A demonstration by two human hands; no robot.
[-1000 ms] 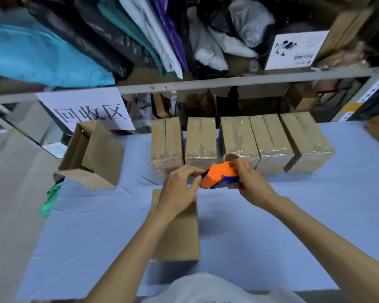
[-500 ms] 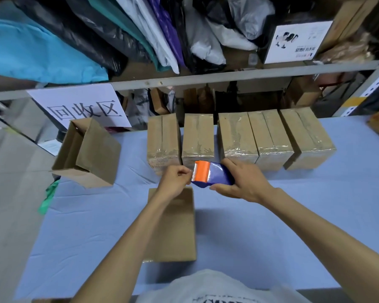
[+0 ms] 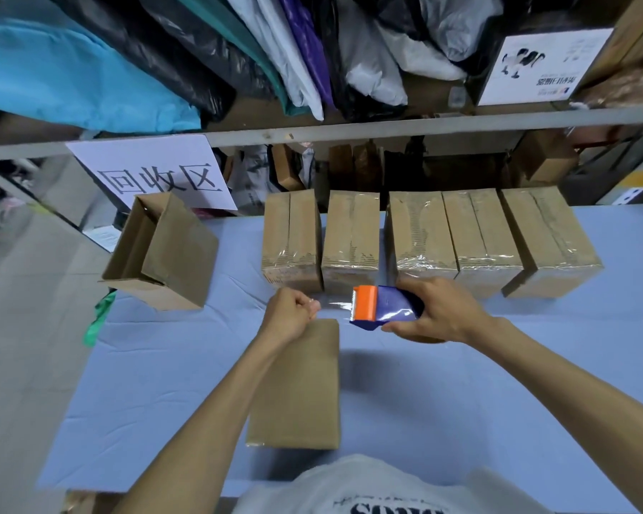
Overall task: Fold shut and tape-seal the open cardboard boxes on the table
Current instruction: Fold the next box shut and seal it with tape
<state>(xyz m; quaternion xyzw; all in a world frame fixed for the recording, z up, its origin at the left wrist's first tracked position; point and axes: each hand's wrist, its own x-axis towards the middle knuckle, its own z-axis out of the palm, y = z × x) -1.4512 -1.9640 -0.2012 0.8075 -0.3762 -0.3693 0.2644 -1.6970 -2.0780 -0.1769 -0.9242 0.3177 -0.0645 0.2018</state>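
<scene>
The right grip [image 3: 442, 313] holds the dispenser [image 3: 383, 307]; the left grip [image 3: 290, 313] pinches the tape [image 3: 335, 304] stretched from it, both over the far end of a shut box [image 3: 297, 387] lying near on the table [image 3: 156, 365]. Five taped boxes [image 3: 420, 231] stand in a far row; an open box [image 3: 164, 250] lies far left

taped boxes [image 3: 353, 235]: 5 | open box [image 3: 171, 250]: 1 | plain shut box [image 3: 301, 387]: 1 | tape dispenser [image 3: 383, 304]: 1 | tape strip [image 3: 333, 303]: 1 | hands [image 3: 292, 315] [image 3: 442, 313]: 2

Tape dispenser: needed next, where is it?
Head view, centre: the right hand holds the tape dispenser in front of the taped boxes; the left hand pinches its tape.
</scene>
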